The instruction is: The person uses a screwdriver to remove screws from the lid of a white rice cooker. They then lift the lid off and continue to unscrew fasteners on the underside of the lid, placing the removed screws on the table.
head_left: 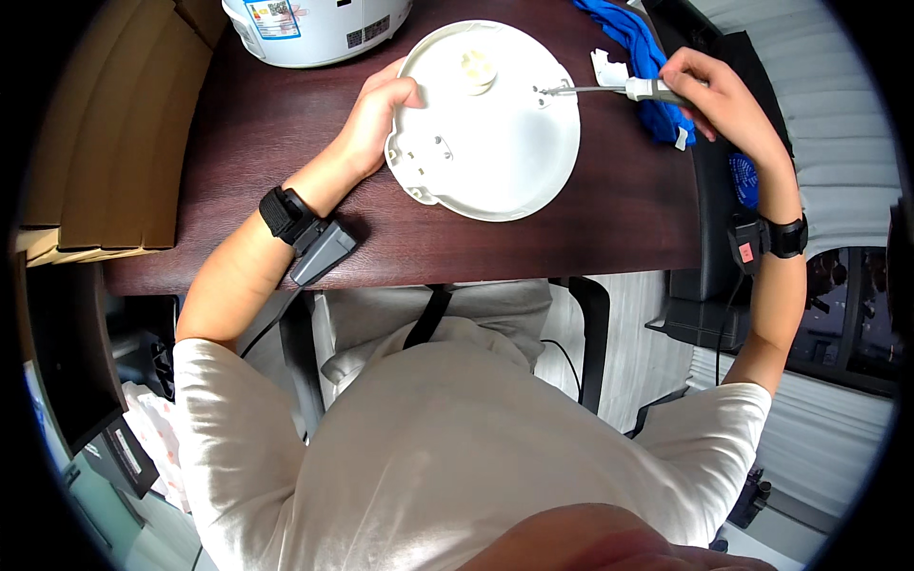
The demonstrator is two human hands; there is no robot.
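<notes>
left hand: grasping round white plastic lid on dark wooden desk | right hand: clenched on grey-handled screwdriver, tip at lid

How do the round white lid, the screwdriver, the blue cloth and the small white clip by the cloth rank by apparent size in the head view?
1. round white lid
2. blue cloth, partly hidden, so unsure
3. screwdriver
4. small white clip

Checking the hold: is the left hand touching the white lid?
Touching. The head view shows the left hand with fingers pressed on the lid's left rim.
</notes>
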